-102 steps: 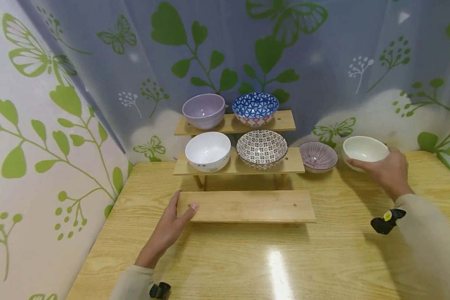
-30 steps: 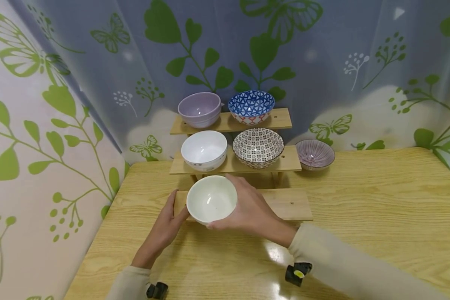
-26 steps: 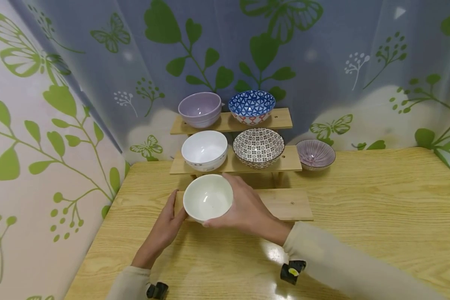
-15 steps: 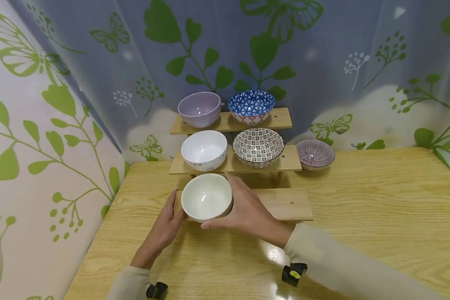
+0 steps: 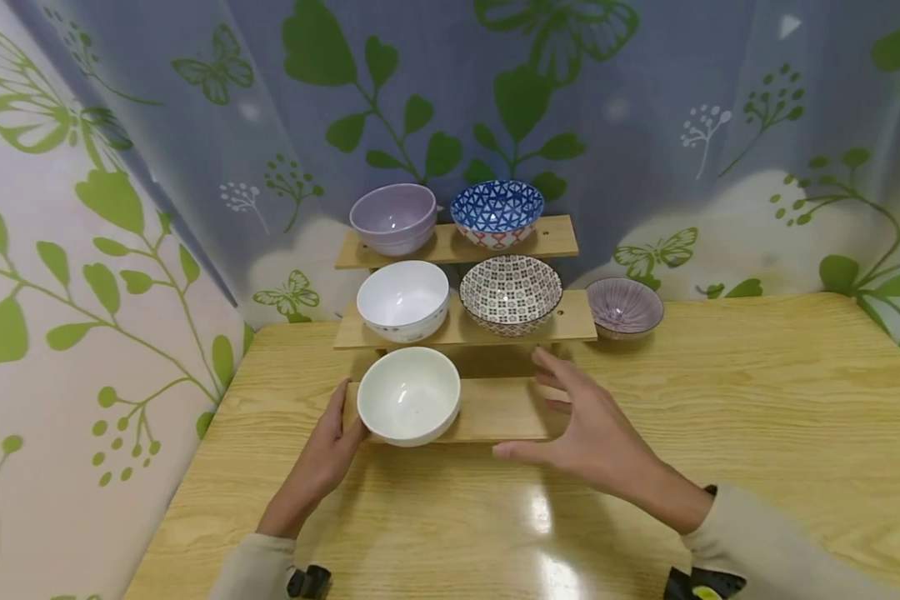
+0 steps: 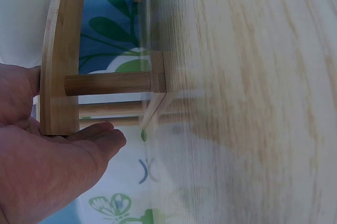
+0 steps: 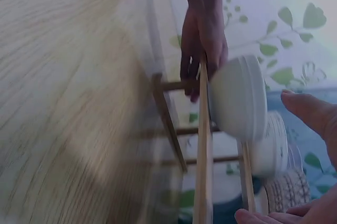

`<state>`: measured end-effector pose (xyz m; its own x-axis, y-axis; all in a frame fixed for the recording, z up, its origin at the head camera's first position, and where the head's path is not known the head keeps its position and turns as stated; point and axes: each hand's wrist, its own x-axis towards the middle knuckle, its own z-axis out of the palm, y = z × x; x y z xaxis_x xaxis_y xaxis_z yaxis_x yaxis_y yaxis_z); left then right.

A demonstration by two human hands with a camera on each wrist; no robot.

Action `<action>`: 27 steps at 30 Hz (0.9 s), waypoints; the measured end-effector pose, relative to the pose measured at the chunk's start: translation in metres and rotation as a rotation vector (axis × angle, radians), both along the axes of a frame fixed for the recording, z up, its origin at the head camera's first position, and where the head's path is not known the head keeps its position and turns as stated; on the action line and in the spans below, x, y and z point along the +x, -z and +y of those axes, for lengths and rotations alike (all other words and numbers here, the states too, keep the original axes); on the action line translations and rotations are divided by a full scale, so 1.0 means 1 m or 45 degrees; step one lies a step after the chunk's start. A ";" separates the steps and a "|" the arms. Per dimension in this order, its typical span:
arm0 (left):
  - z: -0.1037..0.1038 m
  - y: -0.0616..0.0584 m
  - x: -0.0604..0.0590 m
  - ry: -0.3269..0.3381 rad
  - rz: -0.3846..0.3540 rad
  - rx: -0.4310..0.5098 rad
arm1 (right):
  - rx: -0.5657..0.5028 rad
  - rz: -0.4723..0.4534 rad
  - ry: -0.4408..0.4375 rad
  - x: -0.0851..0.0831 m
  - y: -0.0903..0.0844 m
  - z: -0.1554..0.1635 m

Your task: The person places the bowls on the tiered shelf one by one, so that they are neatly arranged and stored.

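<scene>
A tiered wooden display stand [image 5: 495, 408] stands on the table. On the left part of its lowest board sits a pale cream-green bowl [image 5: 408, 396], upright. My left hand [image 5: 318, 458] holds the left end of that board; in the left wrist view the thumb lies on one face of the board [image 6: 60, 66] and the fingers on the other. To the right of the bowl, my right hand [image 5: 600, 437] hovers with fingers spread, apart from it and holding nothing. The right wrist view has the bowl [image 7: 234, 97] resting on the board from the side.
Higher tiers carry a white bowl [image 5: 402, 302], a brown-patterned bowl [image 5: 510, 296], a lilac bowl [image 5: 393, 218] and a blue-patterned bowl [image 5: 497, 215]. A purple-striped bowl [image 5: 624, 308] stands on the table right of the stand. A printed curtain [image 5: 645, 125] hangs behind.
My right hand brought the pale bowl from the table's right side to the lowest board, let go, and drew back rightward. My left hand stays on the board's end.
</scene>
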<state>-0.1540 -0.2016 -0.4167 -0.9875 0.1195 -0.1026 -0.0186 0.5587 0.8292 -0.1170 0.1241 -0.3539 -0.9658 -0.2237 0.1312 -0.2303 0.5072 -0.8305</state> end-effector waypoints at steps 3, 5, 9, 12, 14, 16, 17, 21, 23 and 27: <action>-0.001 0.000 0.000 -0.002 0.006 -0.007 | -0.034 -0.006 0.048 0.002 -0.002 0.023; -0.001 -0.001 0.000 -0.001 0.006 -0.008 | -0.058 -0.016 0.090 0.002 -0.003 0.040; -0.001 -0.001 0.000 0.004 0.004 -0.003 | -0.050 -0.063 0.183 -0.003 -0.003 0.072; 0.000 0.000 -0.001 0.003 0.006 0.001 | -0.014 -0.110 0.252 -0.012 0.001 0.094; -0.001 0.001 -0.001 -0.002 0.008 0.000 | 0.013 -0.130 0.296 -0.022 0.007 0.106; -0.002 0.002 -0.001 -0.002 0.014 0.002 | 0.033 -0.148 0.335 -0.032 0.013 0.116; -0.002 0.002 -0.001 -0.002 0.019 0.003 | 0.053 -0.154 0.354 -0.038 0.017 0.121; -0.002 0.003 0.000 0.006 0.031 0.010 | 0.138 -0.160 0.429 -0.062 0.032 0.134; -0.002 0.004 -0.001 0.007 0.035 0.010 | 0.187 -0.145 0.456 -0.076 0.039 0.136; -0.002 0.004 -0.001 0.004 0.035 0.007 | 0.216 -0.105 0.472 -0.101 0.050 0.137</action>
<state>-0.1549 -0.2038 -0.4205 -0.9896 0.1227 -0.0746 0.0060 0.5544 0.8322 -0.2177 0.2608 -0.4044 -0.9907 0.1294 0.0409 0.0578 0.6746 -0.7359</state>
